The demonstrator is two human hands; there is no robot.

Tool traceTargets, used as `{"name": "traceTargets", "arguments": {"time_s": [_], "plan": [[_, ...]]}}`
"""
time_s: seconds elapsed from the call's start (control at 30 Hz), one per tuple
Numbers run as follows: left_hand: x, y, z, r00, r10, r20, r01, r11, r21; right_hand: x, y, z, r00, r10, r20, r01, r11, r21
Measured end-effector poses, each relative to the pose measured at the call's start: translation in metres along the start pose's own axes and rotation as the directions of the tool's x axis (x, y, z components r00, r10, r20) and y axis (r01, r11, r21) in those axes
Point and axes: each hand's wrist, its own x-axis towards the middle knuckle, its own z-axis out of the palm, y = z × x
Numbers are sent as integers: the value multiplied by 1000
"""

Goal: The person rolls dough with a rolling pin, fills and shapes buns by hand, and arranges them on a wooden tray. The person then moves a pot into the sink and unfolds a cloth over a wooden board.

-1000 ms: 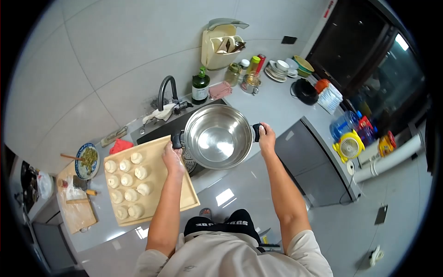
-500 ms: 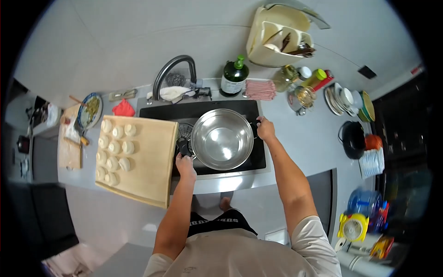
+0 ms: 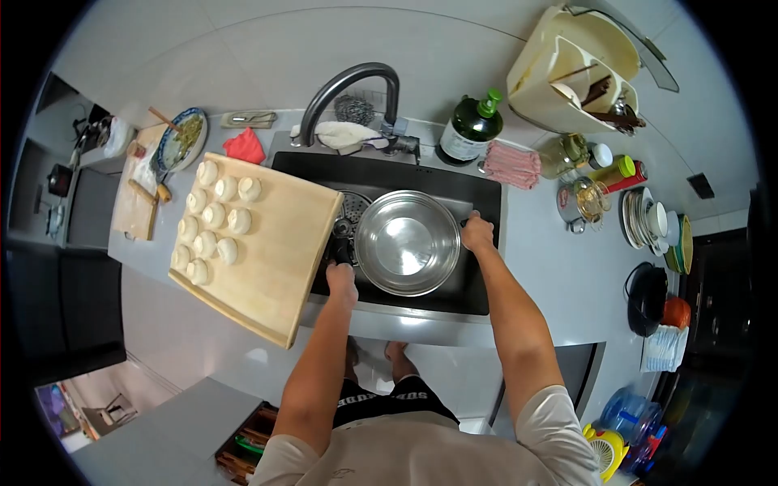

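Observation:
A shiny steel pot (image 3: 408,243) is held by its two black handles over the dark sink (image 3: 470,285), and its inside looks bare. My left hand (image 3: 342,282) is closed on the left handle, close to the drain strainer. The right handle is in the closed fingers of my right hand (image 3: 477,231). Left of the pot, a wooden board (image 3: 267,271) with several white dough buns (image 3: 214,215) overlaps the sink's left edge. Behind the sink stands a black faucet (image 3: 350,74) with a white cloth (image 3: 344,136) at its base.
A green soap bottle (image 3: 470,130) and a pink cloth (image 3: 512,165) sit behind the sink. Jars (image 3: 563,154), stacked plates (image 3: 640,219) and a black pan (image 3: 646,300) line the right counter. At the left are a patterned bowl (image 3: 181,139), a red cloth (image 3: 245,146) and a cutting board (image 3: 134,211).
The view has turned and come closer to the sink. The pot, held in both hands, has gone from above the sink's front edge to over or inside the basin.

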Motion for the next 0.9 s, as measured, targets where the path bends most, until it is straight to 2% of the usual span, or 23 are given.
{"name": "traceTargets", "arguments": {"time_s": [0.1,0.17,0.2,0.23,0.27,0.3,0.37,0.43,0.5,0.53,0.6,0.63,0.67,0.73,0.77,0.83,0.87,0.9], "plan": [[-8,0,-1,998,3,57,0,998,-60,7,13,21,997,-14,-79,15,1000,9],[-32,15,2,994,5,105,-12,998,67,-15,-1,10,978,-98,-183,90,995,-49],[-57,35,3,990,20,142,-46,981,189,-26,-16,7,951,-135,-279,131,991,-34],[-70,39,5,1000,27,9,-28,979,200,-38,-33,7,896,-199,-397,216,976,-1],[-78,49,-9,998,54,-16,-50,983,174,-47,-55,8,863,-282,-419,342,937,75],[-85,56,-23,995,99,24,-101,987,123,-56,-79,8,823,-356,-443,459,876,148],[-97,78,-49,986,160,49,-163,985,53,-83,-137,15,858,-386,-340,479,841,253],[-103,116,-95,902,429,-44,-402,874,273,-116,-194,28,801,-476,-362,594,706,387],[-98,147,-142,817,557,-147,-476,796,374,-135,-242,43,812,-505,-294,584,678,448],[-103,167,-167,804,558,-204,-461,803,379,-144,-259,43,804,-518,-293,594,672,442],[-76,178,-221,689,642,-337,-468,749,469,-154,-292,42,754,-563,-338,633,761,143],[-70,184,-240,634,664,-396,-440,731,522,-154,-305,44,752,-566,-339,635,760,139],[-63,186,-255,635,662,-399,-441,734,517,-152,-316,44,735,-571,-366,632,773,65],[-52,194,-276,640,575,-510,-324,804,500,-137,-335,49,667,-608,-430,631,768,-108],[-44,192,-284,641,571,-513,-323,807,494,-125,-345,53,665,-612,-429,632,766,-114],[-24,184,-299,796,460,-393,-382,886,264,-101,-366,59,712,-576,-401,562,810,-165],[-15,181,-304,798,455,-395,-378,888,260,-87,-374,60,777,-553,-301,533,832,-152],[-12,178,-306,823,399,-403,-357,917,178,-87,-383,57,780,-552,-295,531,833,-156]]}}
